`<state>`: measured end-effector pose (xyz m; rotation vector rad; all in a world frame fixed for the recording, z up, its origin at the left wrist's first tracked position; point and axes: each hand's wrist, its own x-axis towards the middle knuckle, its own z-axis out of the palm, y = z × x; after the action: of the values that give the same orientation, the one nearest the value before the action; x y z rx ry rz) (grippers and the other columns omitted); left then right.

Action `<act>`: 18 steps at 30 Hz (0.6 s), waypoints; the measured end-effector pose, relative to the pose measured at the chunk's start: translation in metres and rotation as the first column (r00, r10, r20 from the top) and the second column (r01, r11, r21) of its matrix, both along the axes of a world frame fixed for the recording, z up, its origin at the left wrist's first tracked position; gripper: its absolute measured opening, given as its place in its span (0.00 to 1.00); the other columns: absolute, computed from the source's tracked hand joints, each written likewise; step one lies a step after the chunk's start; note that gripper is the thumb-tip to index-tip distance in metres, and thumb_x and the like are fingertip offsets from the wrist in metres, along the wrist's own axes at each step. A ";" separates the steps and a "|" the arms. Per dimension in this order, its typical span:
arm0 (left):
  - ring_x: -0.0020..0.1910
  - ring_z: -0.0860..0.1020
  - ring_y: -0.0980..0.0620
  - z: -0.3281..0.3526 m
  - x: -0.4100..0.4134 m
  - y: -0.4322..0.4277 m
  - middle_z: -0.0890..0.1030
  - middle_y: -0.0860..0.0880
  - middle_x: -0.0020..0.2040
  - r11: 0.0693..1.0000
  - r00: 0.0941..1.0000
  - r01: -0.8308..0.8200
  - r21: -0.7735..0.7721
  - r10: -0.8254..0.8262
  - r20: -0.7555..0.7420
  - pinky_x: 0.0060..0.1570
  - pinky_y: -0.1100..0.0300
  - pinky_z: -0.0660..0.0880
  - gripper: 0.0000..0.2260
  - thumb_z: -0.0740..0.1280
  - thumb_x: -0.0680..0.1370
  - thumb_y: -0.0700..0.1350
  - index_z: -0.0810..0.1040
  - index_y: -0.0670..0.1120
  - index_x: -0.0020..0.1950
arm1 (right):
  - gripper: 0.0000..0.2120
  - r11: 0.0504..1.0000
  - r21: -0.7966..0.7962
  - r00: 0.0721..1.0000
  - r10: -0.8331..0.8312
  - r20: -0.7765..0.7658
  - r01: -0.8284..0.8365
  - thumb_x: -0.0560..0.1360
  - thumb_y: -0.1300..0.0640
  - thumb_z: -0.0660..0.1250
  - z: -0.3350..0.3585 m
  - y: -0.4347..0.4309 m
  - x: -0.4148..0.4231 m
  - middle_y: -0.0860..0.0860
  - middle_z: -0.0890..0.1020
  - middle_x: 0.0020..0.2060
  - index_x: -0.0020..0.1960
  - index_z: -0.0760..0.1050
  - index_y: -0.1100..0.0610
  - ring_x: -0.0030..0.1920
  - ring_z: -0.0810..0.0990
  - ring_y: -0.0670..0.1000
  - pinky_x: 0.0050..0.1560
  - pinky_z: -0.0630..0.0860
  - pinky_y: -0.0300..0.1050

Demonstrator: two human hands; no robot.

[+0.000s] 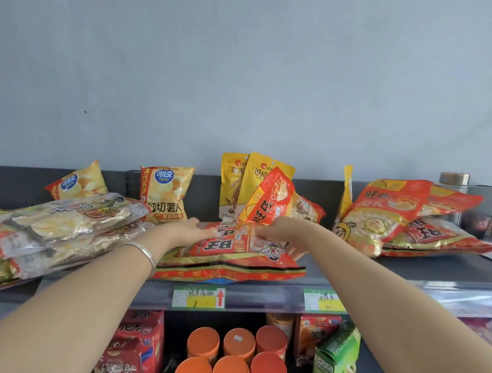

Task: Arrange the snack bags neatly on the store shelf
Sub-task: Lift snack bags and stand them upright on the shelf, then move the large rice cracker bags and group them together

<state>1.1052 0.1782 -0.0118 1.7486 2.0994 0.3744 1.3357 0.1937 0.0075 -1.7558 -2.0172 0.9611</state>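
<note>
Beside a clear-bag pile (68,229), flat left hand (189,230) presses, right hand (279,233) grips red bag (230,259).

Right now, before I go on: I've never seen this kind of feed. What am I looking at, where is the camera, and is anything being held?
There is no machine here: the two bare arms are a person's. The one picture comes from a camera worn on their head, looking forward and down, so the arms reach in from the bottom edge.

In front is a grey shelf with snack bags on it. The left hand lies flat on a red bag in the middle. The right hand grips that bag's right side.

To the left is a pile of clear bags. Behind stand chip bags and yellow pouches. To the right lies a red stack of more bags. On the level below are orange lids and red boxes.
</note>
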 end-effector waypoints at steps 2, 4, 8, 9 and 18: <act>0.73 0.61 0.44 -0.004 -0.003 -0.002 0.59 0.45 0.76 1.000 0.999 -0.026 -0.008 0.026 0.035 0.70 0.46 0.61 0.40 0.56 0.74 0.69 0.53 0.45 0.77 | 0.36 1.000 -0.030 0.997 -0.005 -0.077 0.003 0.77 0.41 0.63 -0.003 -0.001 -0.003 0.58 0.62 0.75 0.77 0.55 0.58 0.69 0.70 0.63 0.59 0.75 0.56; 0.73 0.60 0.44 -0.004 -0.004 -0.007 0.59 0.45 0.76 0.999 0.999 -0.029 0.020 0.028 0.020 0.70 0.48 0.60 0.37 0.56 0.76 0.67 0.53 0.45 0.77 | 0.35 0.999 -0.037 0.989 -0.003 -0.151 -0.003 0.77 0.44 0.65 -0.005 -0.001 -0.006 0.57 0.62 0.75 0.77 0.56 0.58 0.72 0.66 0.61 0.68 0.69 0.57; 0.71 0.64 0.45 0.002 -0.015 -0.018 0.63 0.46 0.74 0.999 1.000 -0.003 0.049 0.004 -0.013 0.69 0.51 0.63 0.35 0.56 0.76 0.66 0.58 0.46 0.75 | 0.24 0.995 -0.096 0.974 0.006 -0.228 -0.028 0.78 0.48 0.66 0.000 -0.012 -0.012 0.54 0.79 0.55 0.68 0.66 0.58 0.54 0.80 0.54 0.54 0.79 0.46; 0.71 0.65 0.45 0.003 -0.018 -0.021 0.64 0.46 0.74 0.998 1.000 -0.002 0.057 0.003 -0.018 0.69 0.51 0.63 0.34 0.57 0.76 0.65 0.60 0.46 0.75 | 0.20 0.993 -0.107 0.976 0.030 -0.215 -0.054 0.78 0.48 0.66 0.001 -0.015 -0.013 0.53 0.79 0.47 0.63 0.68 0.58 0.44 0.81 0.51 0.47 0.80 0.43; 0.70 0.67 0.47 0.005 -0.042 -0.056 0.67 0.47 0.72 0.981 0.992 0.129 0.145 -0.126 -0.025 0.69 0.50 0.65 0.28 0.57 0.78 0.61 0.63 0.49 0.74 | 0.17 0.997 -0.049 0.982 0.053 -0.183 -0.063 0.75 0.53 0.70 0.009 -0.038 -0.057 0.55 0.80 0.35 0.57 0.73 0.63 0.22 0.77 0.46 0.23 0.75 0.35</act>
<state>1.0630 0.1218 -0.0066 1.9639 2.0024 0.4897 1.2787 0.1559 0.0162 -1.5806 -1.9528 1.1605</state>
